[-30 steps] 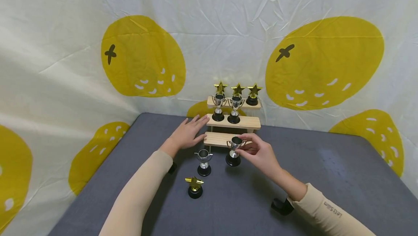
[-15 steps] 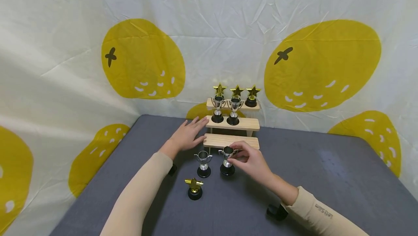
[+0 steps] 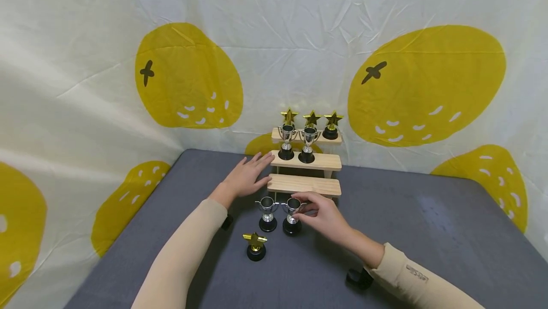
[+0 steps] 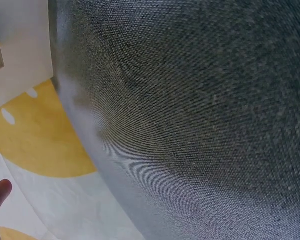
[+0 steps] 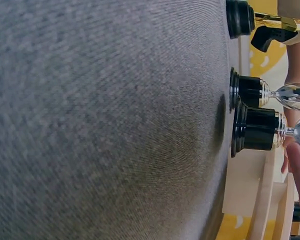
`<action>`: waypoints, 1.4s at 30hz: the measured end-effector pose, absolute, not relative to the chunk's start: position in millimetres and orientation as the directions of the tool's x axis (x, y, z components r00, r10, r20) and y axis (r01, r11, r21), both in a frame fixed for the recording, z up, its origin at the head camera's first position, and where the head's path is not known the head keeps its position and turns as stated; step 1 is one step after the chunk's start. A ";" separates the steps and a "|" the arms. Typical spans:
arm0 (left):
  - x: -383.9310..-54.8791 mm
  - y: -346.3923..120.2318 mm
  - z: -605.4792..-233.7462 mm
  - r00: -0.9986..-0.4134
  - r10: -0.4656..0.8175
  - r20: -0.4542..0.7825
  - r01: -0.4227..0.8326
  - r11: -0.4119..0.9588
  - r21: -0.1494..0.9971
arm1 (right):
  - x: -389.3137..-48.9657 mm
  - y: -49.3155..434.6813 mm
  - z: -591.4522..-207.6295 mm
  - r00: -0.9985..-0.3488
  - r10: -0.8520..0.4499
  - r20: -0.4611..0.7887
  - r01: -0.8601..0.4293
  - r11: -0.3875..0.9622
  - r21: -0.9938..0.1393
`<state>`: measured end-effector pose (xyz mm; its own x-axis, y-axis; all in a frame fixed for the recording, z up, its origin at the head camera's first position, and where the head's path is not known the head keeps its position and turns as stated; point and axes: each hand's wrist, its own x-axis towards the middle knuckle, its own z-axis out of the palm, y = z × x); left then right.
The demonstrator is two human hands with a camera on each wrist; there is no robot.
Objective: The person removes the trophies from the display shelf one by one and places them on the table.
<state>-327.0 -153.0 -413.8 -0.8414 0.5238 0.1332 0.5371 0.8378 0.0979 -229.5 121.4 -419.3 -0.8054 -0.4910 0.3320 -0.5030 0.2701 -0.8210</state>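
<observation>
My right hand [image 3: 326,216] pinches a small silver trophy cup [image 3: 292,226] by its bowl and stem, fingers curled, upright in front of the shelf. Its black base [image 5: 260,129] shows in the right wrist view, right at the cloth. Just left of it stands a second silver trophy cup [image 3: 268,224]. Nearer me is a gold star trophy [image 3: 256,250] on a black base. My left hand [image 3: 244,177] lies with fingers extended at the left edge of the three-tier wooden shelf [image 3: 304,185], fingertips by the middle and bottom tiers. The left wrist view catches only fingertips [image 4: 0,192].
Two silver trophy cups [image 3: 307,156] stand on the middle tier, left and centre. Three gold star trophies [image 3: 330,132] line the top tier. The shelf stands on a dark grey cloth-covered table [image 3: 428,233], before a white curtain [image 3: 295,62] with yellow fruit prints.
My right hand has carried the silver cup left and toward me, away from the bottom tier, until beside the other loose cup. My left hand stays at the shelf.
</observation>
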 end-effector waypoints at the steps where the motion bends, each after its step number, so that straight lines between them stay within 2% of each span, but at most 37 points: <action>1: -327.2 -152.8 -413.9 -0.841 0.524 0.132 0.537 0.837 0.101 | -229.7 121.0 -419.8 -0.804 -0.495 0.328 -0.502 0.270 -0.822; 21: -327.8 -151.9 -413.3 -0.839 0.526 0.140 0.541 0.833 0.111 | -234.4 117.9 -417.9 -0.814 -0.521 0.256 -0.473 0.339 -0.813; 42: -325.6 -151.6 -409.8 -0.840 0.525 0.133 0.540 0.831 0.130 | -235.8 120.3 -413.3 -0.810 -0.532 0.245 -0.485 0.376 -0.789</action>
